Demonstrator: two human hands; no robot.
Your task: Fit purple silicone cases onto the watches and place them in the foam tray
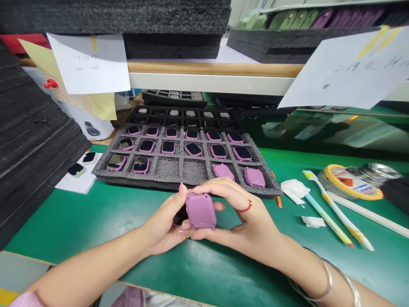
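Between both hands, above the green table, is a purple watch case [201, 211] with its plain back facing up. My right hand [246, 217] grips it at the top and bottom edges. Thumb and fingers of my left hand [169, 221] close on its left side, where a dark piece [180, 215] shows, partly hidden by the fingers. Just beyond lies a black foam tray [150, 181] with purple watches in its compartments, most with dark screens up. Two purple cases [254, 176] in its front right compartments lie back up. Two front middle compartments hold nothing.
White paper [76, 183] with two small watches lies left. At right are crumpled tissue [293, 189], a toothbrush [343, 215], a pen [329, 219] and a yellow-rimmed tape roll [351, 182]. A shelf edge [207, 81] with hanging papers crosses above; stacked black foam [35, 128] stands left.
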